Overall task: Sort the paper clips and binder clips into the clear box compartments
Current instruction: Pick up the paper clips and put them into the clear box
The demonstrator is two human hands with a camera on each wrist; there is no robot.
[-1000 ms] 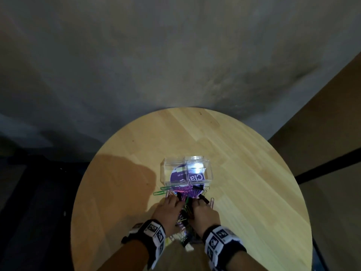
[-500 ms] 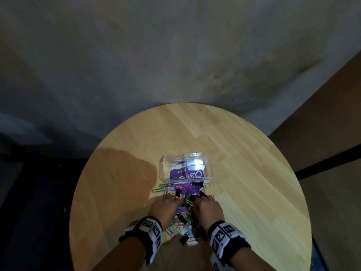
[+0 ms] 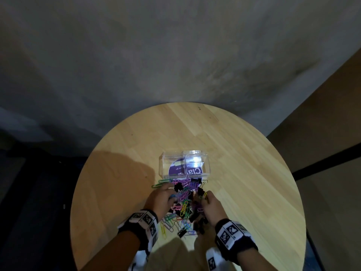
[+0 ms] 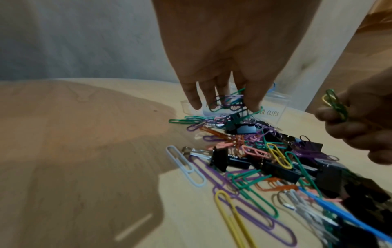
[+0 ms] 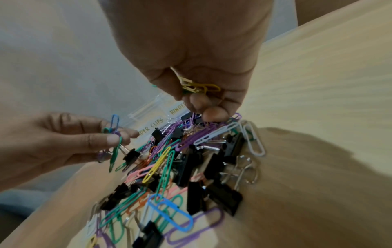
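A clear two-compartment box [image 3: 184,165] with a purple label under it sits mid-table; its front reads "PAPER CLIPS" [image 5: 151,128] and "BINDER". A mixed pile [image 3: 185,206] of coloured paper clips and black binder clips [image 4: 230,160] lies between the box and me. My left hand [image 3: 169,195] hovers over the pile's left side and pinches a few paper clips, blue, green and purple [image 5: 114,134]. My right hand [image 3: 205,198] is at the pile's right side, fingers curled round yellow and green paper clips [image 5: 199,87]. Both compartments look empty.
The round wooden table [image 3: 234,153] carries only the box and the pile. A grey floor lies beyond its far edge, a dark area to the left, and a brown panel [image 3: 322,133] stands at the right.
Both hands were pressed close together on the pile; now they have drawn slightly apart and lifted, each with paper clips in its fingers. The box has not moved.
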